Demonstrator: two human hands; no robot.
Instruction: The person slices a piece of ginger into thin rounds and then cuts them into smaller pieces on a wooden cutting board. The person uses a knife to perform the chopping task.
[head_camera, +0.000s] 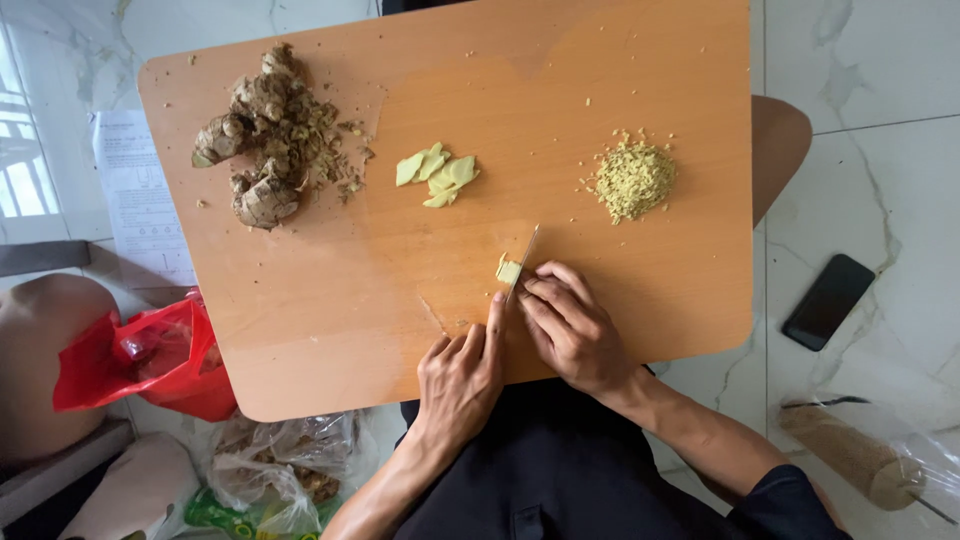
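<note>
On the wooden table (300, 330) my right hand (570, 325) grips a small knife (524, 258), blade pointing away from me and resting on a pale ginger slice (508, 271). My left hand (460, 375) lies flat on the wood just left of it, its forefinger stretched up to the slice. A few peeled ginger slices (437, 170) lie in the middle of the table. A heap of finely chopped ginger (633, 180) sits to the right. Unpeeled ginger roots and peel scraps (262, 135) are piled at the far left.
A red plastic bag (150, 360) and clear plastic bags (275, 475) lie on the floor at the left. A dark phone (828, 301) rests on the marble floor at the right, with a bagged brown roll (850, 455) below it. A printed paper sheet (140, 200) lies left of the table.
</note>
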